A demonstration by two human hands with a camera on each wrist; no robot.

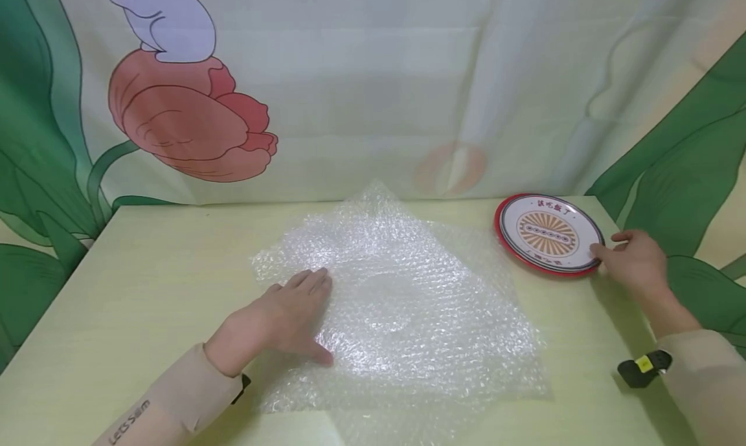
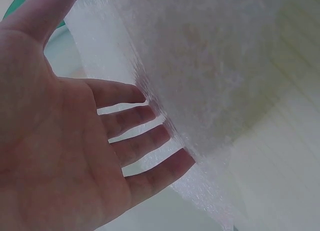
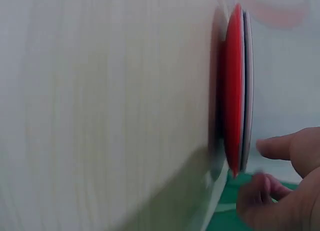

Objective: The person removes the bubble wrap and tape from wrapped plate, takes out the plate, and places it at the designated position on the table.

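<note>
A crumpled-edged sheet of clear bubble wrap [image 1: 408, 303] covers the middle of the table, folded over in layers. Something round shows faintly under it, too veiled to identify. My left hand [image 1: 276, 320] lies at its left side, and in the left wrist view the spread fingers [image 2: 142, 146] touch the wrap's fold. At the back right sits a stack of plates [image 1: 548, 232]: a white one with a striped sunburst print on top, red below. My right hand [image 1: 635, 261] is at the stack's right rim, thumb above and fingers lower; in the right wrist view [image 3: 280, 186] they look just apart from it.
The pale yellow table [image 1: 146, 271] ends at the back against a printed curtain [image 1: 350, 96] with a large red flower. Green leaf prints flank both sides. A small black device [image 1: 644, 368] is strapped at the right wrist.
</note>
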